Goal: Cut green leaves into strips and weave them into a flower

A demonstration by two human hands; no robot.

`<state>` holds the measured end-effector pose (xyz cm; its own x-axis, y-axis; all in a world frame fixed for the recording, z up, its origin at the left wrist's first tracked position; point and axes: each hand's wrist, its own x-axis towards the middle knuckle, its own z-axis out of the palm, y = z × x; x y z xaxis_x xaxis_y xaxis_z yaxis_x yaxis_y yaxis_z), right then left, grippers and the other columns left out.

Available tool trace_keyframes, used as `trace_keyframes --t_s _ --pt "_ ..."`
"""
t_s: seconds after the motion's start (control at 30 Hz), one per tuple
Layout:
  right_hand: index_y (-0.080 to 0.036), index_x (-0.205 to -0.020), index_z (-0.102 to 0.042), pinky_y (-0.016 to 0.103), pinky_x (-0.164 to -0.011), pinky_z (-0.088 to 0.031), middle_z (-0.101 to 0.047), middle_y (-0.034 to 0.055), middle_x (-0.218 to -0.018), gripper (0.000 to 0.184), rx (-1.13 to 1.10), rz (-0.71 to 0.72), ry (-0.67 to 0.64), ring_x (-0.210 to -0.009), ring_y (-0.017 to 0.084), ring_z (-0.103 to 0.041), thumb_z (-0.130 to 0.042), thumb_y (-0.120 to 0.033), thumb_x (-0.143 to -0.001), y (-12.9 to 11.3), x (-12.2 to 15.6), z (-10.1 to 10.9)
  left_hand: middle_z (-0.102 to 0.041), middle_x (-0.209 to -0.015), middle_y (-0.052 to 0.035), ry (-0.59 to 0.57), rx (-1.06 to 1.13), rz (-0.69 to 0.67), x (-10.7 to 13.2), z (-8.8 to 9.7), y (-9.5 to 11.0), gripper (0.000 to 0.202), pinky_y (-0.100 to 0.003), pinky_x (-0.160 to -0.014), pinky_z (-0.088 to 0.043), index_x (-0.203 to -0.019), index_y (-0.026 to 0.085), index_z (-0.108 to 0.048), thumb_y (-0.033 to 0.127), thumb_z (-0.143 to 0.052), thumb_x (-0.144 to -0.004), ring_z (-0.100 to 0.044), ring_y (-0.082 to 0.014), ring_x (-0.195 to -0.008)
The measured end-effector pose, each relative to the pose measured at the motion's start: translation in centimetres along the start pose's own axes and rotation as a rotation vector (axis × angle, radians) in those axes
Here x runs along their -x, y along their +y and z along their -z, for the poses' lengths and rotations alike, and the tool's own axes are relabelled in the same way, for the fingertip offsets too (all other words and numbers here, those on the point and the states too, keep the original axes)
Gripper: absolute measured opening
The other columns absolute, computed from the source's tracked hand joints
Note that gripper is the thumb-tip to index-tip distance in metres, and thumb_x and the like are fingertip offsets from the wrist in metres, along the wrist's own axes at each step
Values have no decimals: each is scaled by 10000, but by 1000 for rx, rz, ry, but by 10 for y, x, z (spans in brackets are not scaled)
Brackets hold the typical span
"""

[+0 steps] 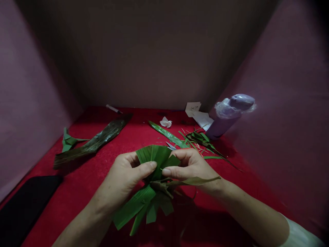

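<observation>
Open red cloth [137,135] left of centre! Leaf bundle [153,177] blocks lower centre; leaf scraps [202,138], purple container [221,125] crowd right!

And there, white card [190,110] at back, small dark marks [194,108] on it: too tiny, no wording readable!
</observation>
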<state>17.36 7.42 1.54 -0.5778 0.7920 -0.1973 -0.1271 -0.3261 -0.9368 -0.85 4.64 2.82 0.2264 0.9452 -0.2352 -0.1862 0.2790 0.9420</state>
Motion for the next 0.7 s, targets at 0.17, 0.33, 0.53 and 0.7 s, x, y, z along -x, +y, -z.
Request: trace_keyframes --t_s 0.17,0.33,0.53,0.7 --pt "-120 -753 -629 218 -554 -509 -653 -7 -655 231 -30 -41 15 -577 104 -635 -771 -270 -649 -2 1 -3 -733 -724 -54 19 1 17 1 -2 2 231 -298 -638 -532 -909 171 -731 264 -695 -701 -664 -200 -670" --pt "-132 -746 -604 206 -551 -507 -664 -11 -664 231 -43 -19 20 -572 99 -641 -781 -232 -636 -3 1 -3 -739 -787 -67 -2 12 16 1 -2 3 243 -309 -673 -523 -936 180 -727 282 -680 -721 -661 -208 -700" --pt "-148 -714 -546 191 -535 -496 -653 -28 -657 266 -42 4 6 -560 91 -631 -789 -213 -625 -1 1 -1 -740 -818 -70 -19 -4 -12 3 0 0 270 -329 -706 -521 -971 181 -721 297 -670 -732 -664 -238 -770" --pt "-148 -715 -533 193 -508 -499 -638 -31 -633 299 -17 10 3 -536 92 -621 -801 -217 -604 0 -1 1 -741 -800 -63 -23 -14 -16 2 0 0 275 -326 -699 -521 -979 177 -718 282 -673 -729 -668 -233 -753"
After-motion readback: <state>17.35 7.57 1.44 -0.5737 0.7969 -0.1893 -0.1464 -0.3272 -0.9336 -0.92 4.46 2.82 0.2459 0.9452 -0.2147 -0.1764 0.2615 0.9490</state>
